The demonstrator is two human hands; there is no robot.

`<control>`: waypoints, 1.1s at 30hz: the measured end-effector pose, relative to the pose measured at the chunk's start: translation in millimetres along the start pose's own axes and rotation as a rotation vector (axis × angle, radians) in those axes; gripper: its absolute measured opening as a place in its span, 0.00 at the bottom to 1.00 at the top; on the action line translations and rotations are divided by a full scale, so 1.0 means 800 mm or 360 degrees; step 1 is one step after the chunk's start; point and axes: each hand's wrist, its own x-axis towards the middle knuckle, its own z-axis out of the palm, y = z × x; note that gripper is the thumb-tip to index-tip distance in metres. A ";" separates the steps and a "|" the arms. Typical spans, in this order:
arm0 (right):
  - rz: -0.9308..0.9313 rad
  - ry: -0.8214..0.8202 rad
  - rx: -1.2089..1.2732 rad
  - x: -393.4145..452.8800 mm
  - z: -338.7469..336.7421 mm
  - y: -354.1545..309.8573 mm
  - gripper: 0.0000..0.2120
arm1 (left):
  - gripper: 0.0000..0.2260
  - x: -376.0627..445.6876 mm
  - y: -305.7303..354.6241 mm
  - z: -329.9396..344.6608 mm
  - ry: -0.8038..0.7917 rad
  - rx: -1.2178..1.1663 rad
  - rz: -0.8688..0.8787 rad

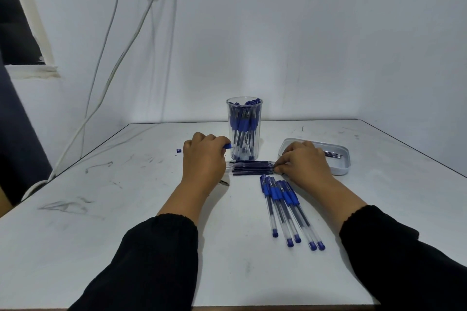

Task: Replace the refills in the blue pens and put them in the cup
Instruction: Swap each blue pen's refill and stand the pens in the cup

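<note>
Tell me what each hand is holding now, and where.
Left hand grips a pen; only its blue end shows. Right hand pinches the refills at their right ends.

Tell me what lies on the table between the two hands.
In the head view, a row of dark blue refills lies side by side between the left hand and the right hand, just in front of the clear cup.

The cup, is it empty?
No, the clear cup at the back of the table is packed with blue pens standing in it.
</note>
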 end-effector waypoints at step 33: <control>0.0448 -0.0282 0.0189 0.025 -0.031 0.098 0.05 | 0.13 -0.001 0.006 0.003 -0.0098 -0.0093 -0.0014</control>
